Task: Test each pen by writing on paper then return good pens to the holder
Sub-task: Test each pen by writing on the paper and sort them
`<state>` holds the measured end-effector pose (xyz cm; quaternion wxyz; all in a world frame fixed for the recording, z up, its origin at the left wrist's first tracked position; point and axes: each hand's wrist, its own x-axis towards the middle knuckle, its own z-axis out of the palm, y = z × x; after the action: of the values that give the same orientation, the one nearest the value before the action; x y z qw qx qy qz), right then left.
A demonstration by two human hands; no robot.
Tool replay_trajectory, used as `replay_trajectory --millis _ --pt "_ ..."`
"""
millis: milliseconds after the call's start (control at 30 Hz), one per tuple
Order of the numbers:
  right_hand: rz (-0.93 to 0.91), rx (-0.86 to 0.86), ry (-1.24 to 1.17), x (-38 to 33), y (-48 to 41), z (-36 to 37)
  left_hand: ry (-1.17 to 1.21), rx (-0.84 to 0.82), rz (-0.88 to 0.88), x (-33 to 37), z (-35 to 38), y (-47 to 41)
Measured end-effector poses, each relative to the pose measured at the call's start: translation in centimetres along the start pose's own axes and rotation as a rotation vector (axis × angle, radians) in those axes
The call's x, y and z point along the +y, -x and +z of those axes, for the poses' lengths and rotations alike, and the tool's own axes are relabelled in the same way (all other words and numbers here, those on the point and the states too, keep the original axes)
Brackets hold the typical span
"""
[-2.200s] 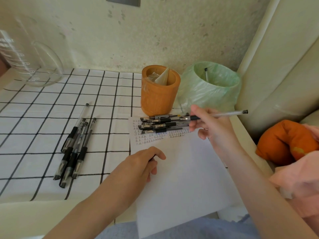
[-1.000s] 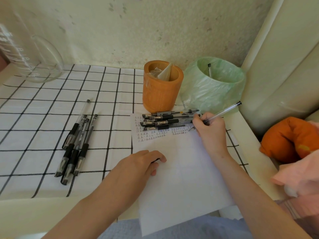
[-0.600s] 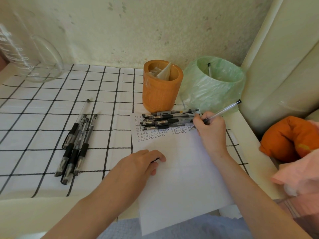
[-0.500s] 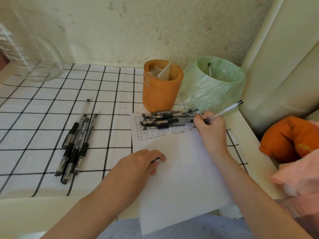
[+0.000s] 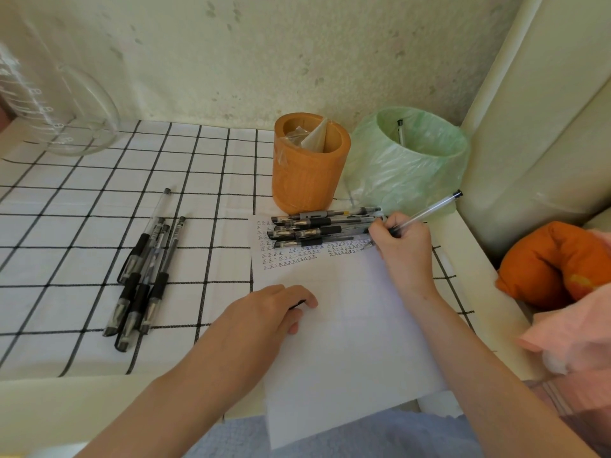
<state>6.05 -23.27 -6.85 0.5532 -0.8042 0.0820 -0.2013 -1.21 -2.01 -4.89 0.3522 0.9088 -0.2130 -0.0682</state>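
My right hand grips a clear-barrelled pen, its tip down on the white paper at the right end of several rows of small written marks. My left hand rests on the paper's left edge, fingers curled round a small black thing that looks like a pen cap. A pile of several black-grip pens lies across the top of the paper. Another bunch of pens lies on the checked cloth to the left. The orange holder stands behind the paper with a clear wrapper inside.
A green-bagged bin with one pen in it stands right of the holder. A large glass beaker lies at the far left. An orange cushion and pink fabric are at the right. The wall is close behind.
My right hand brought the pen down from above the pile to the paper and has stayed there writing. My left hand has not moved.
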Motion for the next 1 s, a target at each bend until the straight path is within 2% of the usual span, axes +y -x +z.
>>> replay_trajectory --millis 1000 --pt "-0.020 -0.006 0.005 -0.24 0.00 -0.03 0.005 0.005 0.004 0.07 -0.14 0.08"
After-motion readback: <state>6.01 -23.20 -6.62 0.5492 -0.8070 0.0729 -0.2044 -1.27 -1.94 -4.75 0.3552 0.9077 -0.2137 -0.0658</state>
